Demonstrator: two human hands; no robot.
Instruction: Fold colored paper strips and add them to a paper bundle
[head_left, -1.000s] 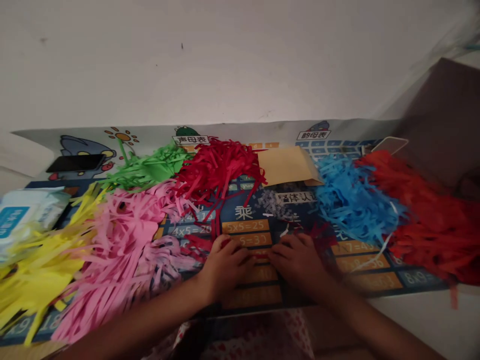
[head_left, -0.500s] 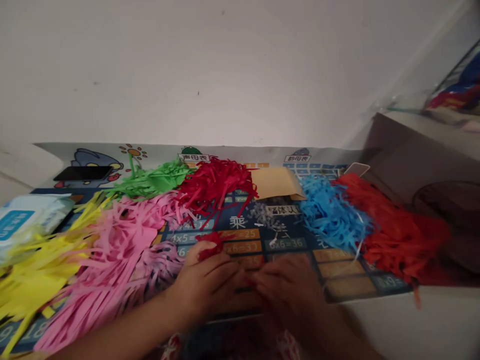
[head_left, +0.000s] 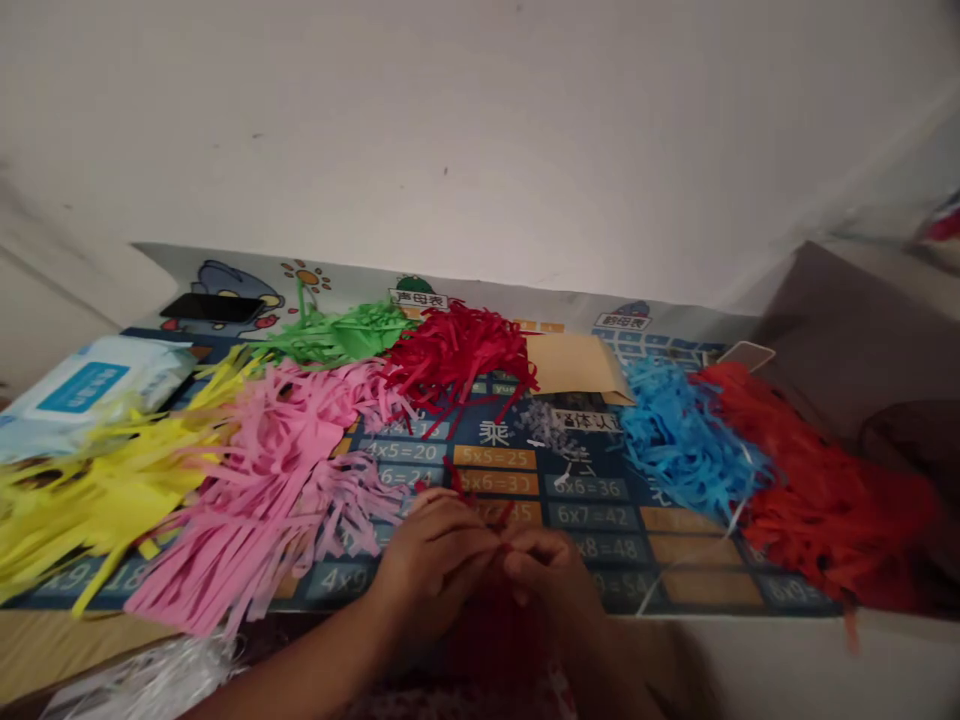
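Left hand (head_left: 439, 548) and right hand (head_left: 555, 572) pinch red paper strips (head_left: 456, 480).
The strips poke between them, near the "5x5=25" mat's (head_left: 592, 516) front edge.

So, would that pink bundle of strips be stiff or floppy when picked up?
The pink bundle would probably flop, since its narrow strips bend and curl. It looks light for its size, being loosely heaped. It might snag the yellow bundle, as some pink strips seem to lie over it.
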